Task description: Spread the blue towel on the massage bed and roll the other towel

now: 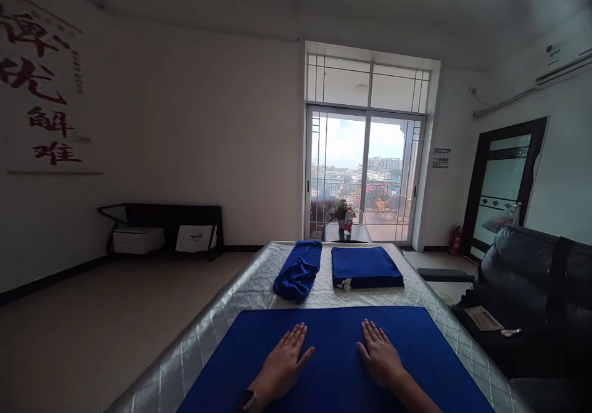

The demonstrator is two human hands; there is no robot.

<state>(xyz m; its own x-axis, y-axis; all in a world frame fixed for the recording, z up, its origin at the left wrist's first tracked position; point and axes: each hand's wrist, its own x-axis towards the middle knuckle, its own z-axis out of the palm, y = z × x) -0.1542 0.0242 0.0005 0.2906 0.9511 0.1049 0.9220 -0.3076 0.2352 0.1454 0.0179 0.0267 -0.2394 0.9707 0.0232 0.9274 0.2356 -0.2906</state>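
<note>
A blue cloth lies spread flat across the near part of the table. My left hand rests palm down on it, left of the middle, with the fingers stretched out and the thumb apart. On the right side of the same cloth, my right hand also lies flat, fingers extended. Neither hand grips anything. Beyond the cloth's far edge sit a rumpled blue cloth on the left and a neat stack of folded blue cloths on the right, with a white label showing at its corner.
A silvery quilted cover drapes the table. Behind it, a small dark table holds a bottle and a potted plant. A black sofa stands close on the right, a dark bench by the left wall.
</note>
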